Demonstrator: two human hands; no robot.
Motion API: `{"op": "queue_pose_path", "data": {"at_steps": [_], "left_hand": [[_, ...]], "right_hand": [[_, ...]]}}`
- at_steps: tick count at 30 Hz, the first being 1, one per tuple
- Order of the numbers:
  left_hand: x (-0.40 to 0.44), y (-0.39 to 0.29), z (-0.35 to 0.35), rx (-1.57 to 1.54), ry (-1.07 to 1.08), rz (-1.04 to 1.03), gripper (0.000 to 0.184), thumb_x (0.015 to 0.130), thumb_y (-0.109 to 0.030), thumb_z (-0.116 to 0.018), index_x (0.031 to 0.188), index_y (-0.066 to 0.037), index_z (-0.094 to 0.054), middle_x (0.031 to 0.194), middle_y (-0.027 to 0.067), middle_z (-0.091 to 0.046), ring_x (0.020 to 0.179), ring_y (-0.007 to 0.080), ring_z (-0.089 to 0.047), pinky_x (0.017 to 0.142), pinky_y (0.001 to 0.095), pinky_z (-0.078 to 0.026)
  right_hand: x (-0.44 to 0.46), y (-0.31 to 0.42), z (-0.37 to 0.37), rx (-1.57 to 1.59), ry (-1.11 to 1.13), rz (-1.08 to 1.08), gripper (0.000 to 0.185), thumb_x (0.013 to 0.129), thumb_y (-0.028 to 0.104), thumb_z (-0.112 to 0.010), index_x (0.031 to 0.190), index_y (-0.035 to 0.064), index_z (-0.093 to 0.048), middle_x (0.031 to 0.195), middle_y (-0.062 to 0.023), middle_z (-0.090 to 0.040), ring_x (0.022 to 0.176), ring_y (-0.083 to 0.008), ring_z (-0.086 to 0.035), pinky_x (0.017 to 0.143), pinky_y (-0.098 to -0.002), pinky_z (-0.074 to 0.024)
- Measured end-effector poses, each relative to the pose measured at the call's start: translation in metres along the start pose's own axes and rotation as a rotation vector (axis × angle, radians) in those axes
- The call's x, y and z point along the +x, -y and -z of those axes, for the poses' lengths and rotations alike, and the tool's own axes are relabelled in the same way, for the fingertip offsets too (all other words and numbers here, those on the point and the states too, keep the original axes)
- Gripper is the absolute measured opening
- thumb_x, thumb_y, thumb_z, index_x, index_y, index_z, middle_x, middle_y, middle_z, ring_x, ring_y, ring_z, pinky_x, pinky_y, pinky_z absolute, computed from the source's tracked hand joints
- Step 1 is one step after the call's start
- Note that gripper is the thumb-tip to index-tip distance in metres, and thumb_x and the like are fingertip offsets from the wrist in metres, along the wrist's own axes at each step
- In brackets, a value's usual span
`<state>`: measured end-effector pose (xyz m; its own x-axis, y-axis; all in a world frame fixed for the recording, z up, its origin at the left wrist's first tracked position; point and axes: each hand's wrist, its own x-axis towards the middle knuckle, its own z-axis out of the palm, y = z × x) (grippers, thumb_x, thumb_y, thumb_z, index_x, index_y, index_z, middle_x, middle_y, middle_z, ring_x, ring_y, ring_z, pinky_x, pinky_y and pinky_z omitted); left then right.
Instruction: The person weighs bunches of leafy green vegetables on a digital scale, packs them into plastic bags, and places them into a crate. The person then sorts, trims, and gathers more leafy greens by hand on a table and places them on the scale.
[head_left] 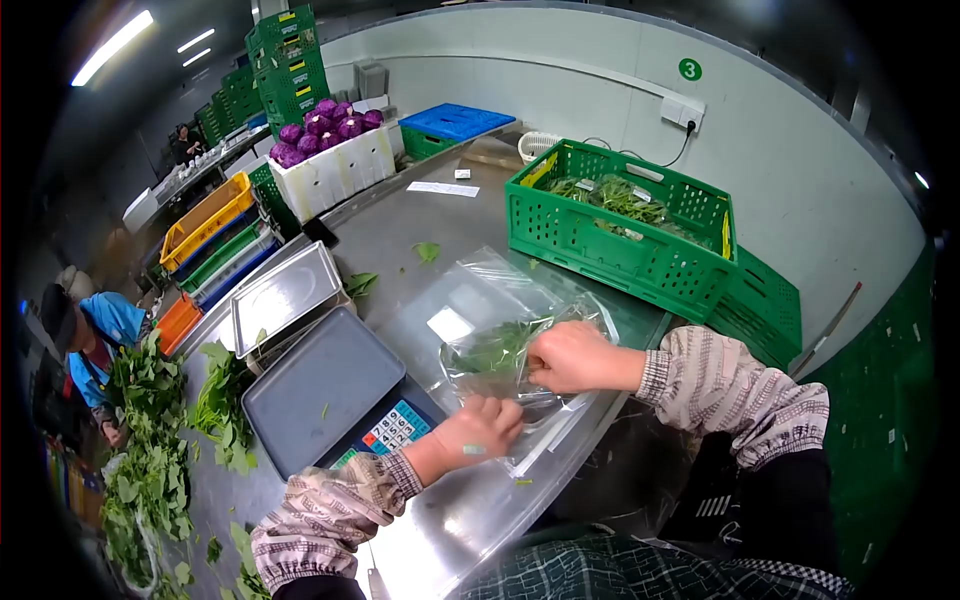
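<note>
A clear plastic bag [490,345] with green leaves inside lies on the metal table [420,510]. My right hand [575,357] is closed on the bag at its right side, fingers pinched together. At the bag's near left edge is my left hand [478,432], its fingers curled round the plastic. More flat clear bags [480,270] lie just beyond. Left of my left hand stands a scale with a grey tray [325,385] and a keypad [393,428].
A green crate [620,240] of bagged greens stands at the back right. Loose leafy greens [145,450] cover the left side. Purple cabbages [318,135] fill a white box [335,180] behind. A person [105,330] in blue stands at the far left.
</note>
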<state>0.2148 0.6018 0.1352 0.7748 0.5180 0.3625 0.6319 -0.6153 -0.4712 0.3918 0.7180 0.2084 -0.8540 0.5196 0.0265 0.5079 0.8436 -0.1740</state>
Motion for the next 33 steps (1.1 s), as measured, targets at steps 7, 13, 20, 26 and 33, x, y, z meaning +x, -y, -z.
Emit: {"op": "queue_pose_path", "data": {"at_steps": [7, 13, 20, 26, 33], "left_hand": [[0.016, 0.032, 0.065, -0.007, -0.043, 0.074, 0.01, 0.071, -0.015, -0.061, 0.079, -0.009, -0.06, 0.102, 0.0103, -0.062, 0.064, 0.014, -0.055, 0.052, 0.0273, -0.042], [0.028, 0.038, 0.079, -0.326, 0.068, 0.027, 0.014, 0.069, -0.015, -0.059, 0.081, -0.009, -0.057, 0.069, 0.0054, -0.051, 0.058, 0.0203, -0.059, 0.052, 0.0331, -0.048], [0.014, -0.001, 0.034, -0.215, 0.203, 0.002, 0.009, 0.073, -0.014, -0.057, 0.08, -0.008, -0.056, 0.084, 0.0052, -0.055, 0.07, 0.0196, -0.059, 0.056, 0.0286, -0.047], [0.022, 0.002, 0.068, -0.336, 0.106, 0.002, 0.02, 0.072, -0.015, -0.059, 0.091, -0.01, -0.057, 0.086, 0.0045, -0.056, 0.065, 0.0181, -0.061, 0.051, 0.0303, -0.049], [0.039, 0.048, 0.104, -0.467, -0.219, 0.386, 0.025, 0.067, -0.012, -0.073, 0.087, -0.01, -0.058, 0.074, 0.006, -0.058, 0.056, 0.0233, -0.06, 0.046, 0.0332, -0.046]], "right_hand": [[-0.007, -0.007, 0.045, 0.39, 0.072, -0.119, 0.027, 0.078, 0.03, -0.066, 0.077, 0.0038, -0.071, 0.069, -0.0157, -0.065, 0.064, -0.0299, -0.064, 0.065, -0.0396, -0.0506], [-0.012, -0.014, 0.046, 0.533, 0.22, -0.173, 0.024, 0.079, 0.028, -0.071, 0.082, 0.0036, -0.072, 0.069, -0.0073, -0.067, 0.062, -0.0134, -0.058, 0.061, -0.0301, -0.0462], [-0.027, 0.001, 0.016, 0.262, 0.095, 0.0, 0.02, 0.08, 0.025, -0.065, 0.079, 0.0047, -0.069, 0.071, -0.0136, -0.065, 0.066, -0.0307, -0.063, 0.063, -0.0389, -0.0479], [-0.032, -0.001, 0.016, 0.088, -0.028, 0.042, 0.016, 0.077, 0.017, -0.06, 0.071, 0.0023, -0.062, 0.069, -0.0144, -0.063, 0.068, -0.0346, -0.062, 0.061, -0.0442, -0.0476], [-0.045, 0.024, 0.038, -0.015, -0.329, 0.142, 0.007, 0.075, 0.013, -0.057, 0.073, 0.0066, -0.056, 0.067, -0.0099, -0.056, 0.065, -0.033, -0.058, 0.059, -0.0404, -0.0475]]}}
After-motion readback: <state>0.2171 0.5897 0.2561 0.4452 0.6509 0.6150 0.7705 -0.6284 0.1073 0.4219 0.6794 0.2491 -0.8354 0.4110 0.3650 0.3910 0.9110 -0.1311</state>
